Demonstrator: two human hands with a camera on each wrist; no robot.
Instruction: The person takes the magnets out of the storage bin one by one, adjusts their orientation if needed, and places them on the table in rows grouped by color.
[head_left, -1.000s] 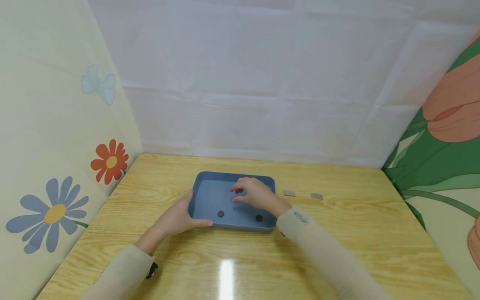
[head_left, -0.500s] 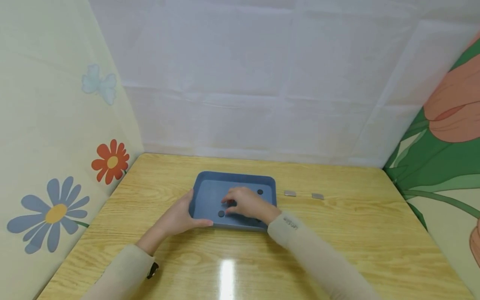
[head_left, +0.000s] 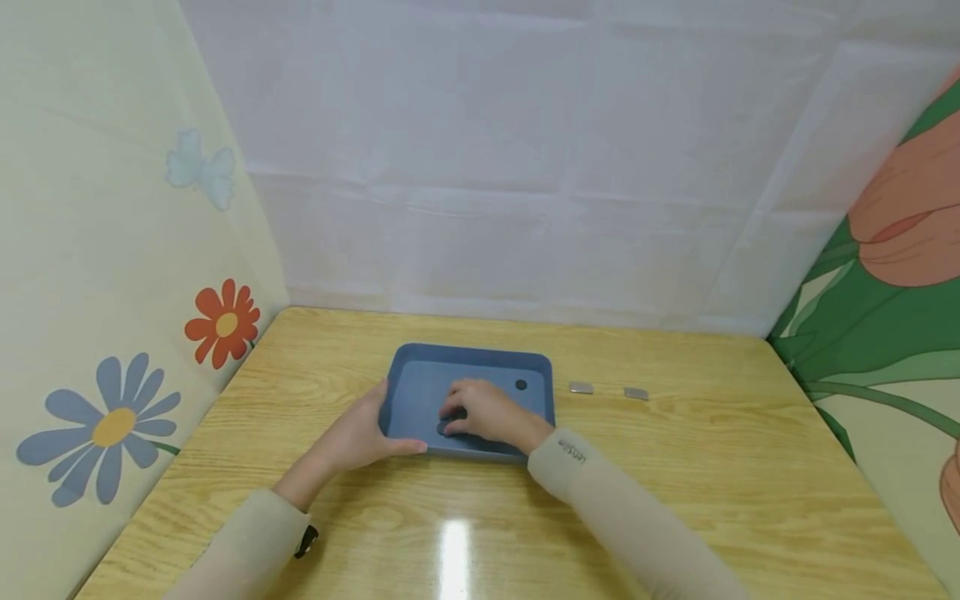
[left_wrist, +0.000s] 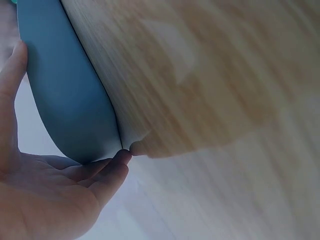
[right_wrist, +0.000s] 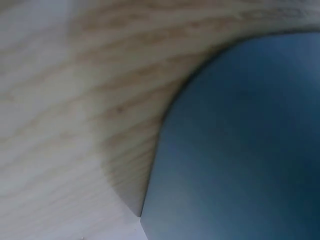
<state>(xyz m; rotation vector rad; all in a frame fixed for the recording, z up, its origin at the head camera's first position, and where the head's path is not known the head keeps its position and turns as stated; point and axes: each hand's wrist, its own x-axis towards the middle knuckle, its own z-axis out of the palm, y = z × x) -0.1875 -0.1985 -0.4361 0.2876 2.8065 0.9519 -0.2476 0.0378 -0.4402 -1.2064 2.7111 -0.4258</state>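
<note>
A shallow blue tray (head_left: 472,356) sits on the wooden table. My left hand (head_left: 362,435) grips its near left corner, thumb along the front rim and fingers against the side wall. In the left wrist view the fingers of the left hand (left_wrist: 60,195) reach under the lower edge of the tray (left_wrist: 70,90). Inside the tray, my right hand (head_left: 480,410) bends its fingers over a small dark disc (head_left: 441,429), thumb overlapping it; I cannot tell whether it is pinched. Another dark disc (head_left: 521,385) lies near the far right corner.
Two small flat grey rectangular pieces, a nearer one (head_left: 581,387) and a farther one (head_left: 636,393), lie on the table (head_left: 712,467) right of the tray. A white sheet (head_left: 510,167) hangs behind. The right wrist view shows only the tray's outer wall (right_wrist: 240,140) and tabletop.
My right hand has moved left and toward me inside the tray, down to the near left disc. The far right disc has come into sight. My left hand keeps its grip.
</note>
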